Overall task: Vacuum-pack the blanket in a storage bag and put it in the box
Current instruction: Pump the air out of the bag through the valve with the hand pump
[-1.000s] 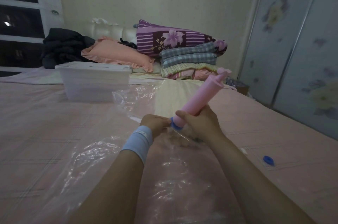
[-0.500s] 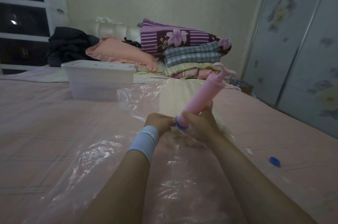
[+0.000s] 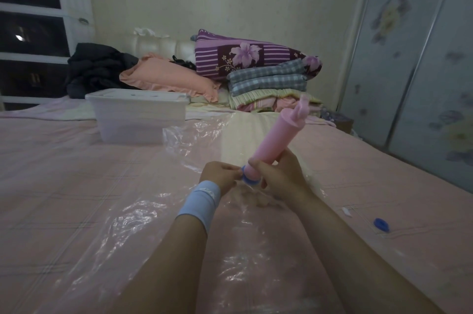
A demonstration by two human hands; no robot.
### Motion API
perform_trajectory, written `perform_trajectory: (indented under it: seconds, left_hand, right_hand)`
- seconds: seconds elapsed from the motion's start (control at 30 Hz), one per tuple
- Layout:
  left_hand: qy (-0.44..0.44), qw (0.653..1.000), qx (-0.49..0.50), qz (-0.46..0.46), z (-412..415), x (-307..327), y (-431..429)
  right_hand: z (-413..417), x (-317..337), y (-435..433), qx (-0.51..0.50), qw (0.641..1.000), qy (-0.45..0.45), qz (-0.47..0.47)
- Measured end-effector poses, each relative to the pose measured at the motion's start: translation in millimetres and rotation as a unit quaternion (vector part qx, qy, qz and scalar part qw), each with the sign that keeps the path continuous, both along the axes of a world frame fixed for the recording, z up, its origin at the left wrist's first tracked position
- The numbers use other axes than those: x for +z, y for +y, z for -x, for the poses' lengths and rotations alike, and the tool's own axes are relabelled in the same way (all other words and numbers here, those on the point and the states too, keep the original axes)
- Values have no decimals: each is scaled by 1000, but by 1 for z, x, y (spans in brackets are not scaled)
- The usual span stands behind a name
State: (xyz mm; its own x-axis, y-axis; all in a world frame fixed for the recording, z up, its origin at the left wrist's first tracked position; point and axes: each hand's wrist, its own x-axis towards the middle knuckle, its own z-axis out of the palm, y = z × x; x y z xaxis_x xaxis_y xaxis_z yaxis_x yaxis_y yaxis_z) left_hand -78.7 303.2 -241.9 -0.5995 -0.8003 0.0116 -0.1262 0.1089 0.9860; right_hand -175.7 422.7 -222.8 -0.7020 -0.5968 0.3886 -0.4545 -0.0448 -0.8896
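Head view: the clear, crinkled storage bag (image 3: pixel 143 213) lies flat, with a pale cream blanket (image 3: pixel 243 134) inside its far end. Above the bag's middle the right hand (image 3: pixel 284 175) grips a tilted pink pump (image 3: pixel 276 144), and the left hand (image 3: pixel 220 175) pinches its blue base (image 3: pixel 249 180). The white box (image 3: pixel 138 119) stands just beyond the bag.

A clear plastic storage bag (image 3: pixel 143 224) is lying on the pink-sheeted bed (image 3: pixel 51 160), a translucent lidded plastic box (image 3: pixel 138 119) sitting behind it, leftward. A pink cylindrical hand pump (image 3: pixel 276 139) is leaning over the bag, left hand (image 3: pixel 221 176) and right hand (image 3: pixel 281 175) gripping either side of its lower end. A blue round cap (image 3: pixel 381 224) is lying well right of the pump.
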Motion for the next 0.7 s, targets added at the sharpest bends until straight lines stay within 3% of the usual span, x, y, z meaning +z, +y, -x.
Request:
perform_trajectory:
  seconds: [0.1, 0.2, 0.3, 0.53, 0.7]
  left_hand:
    - [0, 1000, 7, 7, 1, -2, 1]
    - [2, 1000, 17, 15, 2, -2, 2]
    - [8, 1000, 24, 15, 3, -3, 1]
    - [8, 1000, 15, 20, 6, -6, -2]
    - [-14, 997, -9, 79, 3, -7, -2]
  right_hand:
    - [-4, -1, -3, -69, 995, -67, 22]
    - [-1, -4, -2, -18, 993, -101, 56]
    - [2, 0, 7, 41, 995, -82, 38]
    - [6, 0, 5, -54, 998, -15, -13]
    - [4, 1, 7, 10, 999, -34, 17]
